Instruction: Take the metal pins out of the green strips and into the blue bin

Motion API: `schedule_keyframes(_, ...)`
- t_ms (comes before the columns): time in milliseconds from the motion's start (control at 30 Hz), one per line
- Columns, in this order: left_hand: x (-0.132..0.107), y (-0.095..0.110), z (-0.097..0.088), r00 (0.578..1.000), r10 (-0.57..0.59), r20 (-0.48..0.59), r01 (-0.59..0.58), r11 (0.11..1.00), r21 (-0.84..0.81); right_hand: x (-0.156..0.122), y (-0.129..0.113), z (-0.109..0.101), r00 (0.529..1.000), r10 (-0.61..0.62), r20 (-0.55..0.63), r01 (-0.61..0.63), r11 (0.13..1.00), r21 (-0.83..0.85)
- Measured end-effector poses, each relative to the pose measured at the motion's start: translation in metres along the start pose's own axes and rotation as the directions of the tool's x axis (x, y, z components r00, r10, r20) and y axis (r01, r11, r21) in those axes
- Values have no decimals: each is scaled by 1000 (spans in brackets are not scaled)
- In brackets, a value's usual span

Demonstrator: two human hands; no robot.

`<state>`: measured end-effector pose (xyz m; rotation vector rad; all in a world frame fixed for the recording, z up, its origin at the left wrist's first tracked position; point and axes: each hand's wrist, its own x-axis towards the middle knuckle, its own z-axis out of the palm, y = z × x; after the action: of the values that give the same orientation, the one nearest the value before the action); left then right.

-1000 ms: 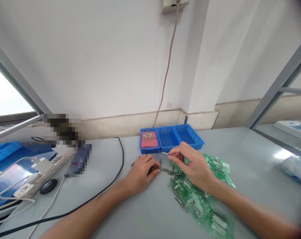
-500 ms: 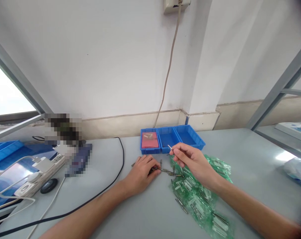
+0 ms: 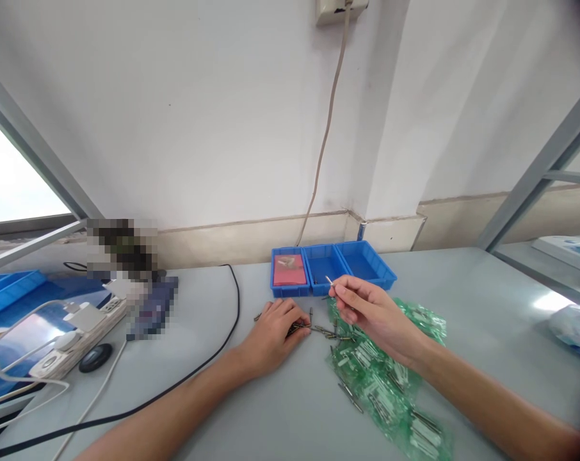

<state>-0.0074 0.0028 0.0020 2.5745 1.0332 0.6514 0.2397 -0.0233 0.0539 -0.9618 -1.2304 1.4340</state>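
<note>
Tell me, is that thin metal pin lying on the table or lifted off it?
Lifted: the right hand pinches the pin between its fingers, above the table.

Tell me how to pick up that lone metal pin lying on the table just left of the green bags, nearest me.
Pinch the lone pin mid-shaft from above, across its two long sides. It lies flat and slanted on the table, too thin to catch by an end. Its left side looks free, while the green bags crowd its right.
</note>
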Motion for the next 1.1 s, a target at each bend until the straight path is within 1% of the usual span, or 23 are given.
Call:
schedule_keyframes(267,0,-1,1,1000,0,-1,0,1000,1,0,-6,1,1000,-19,-8,19,1000,-7)
schedule_keyframes(800,0,1,-1,1000,-1,-1,1,1000,-31,0,-4,-2,1000,-21,-18,20,999,-28)
schedule_keyframes(1100,0,0,0,1000,-10,1,10,1000,-17,5,3,-6,1000,-13,4,13,999,29)
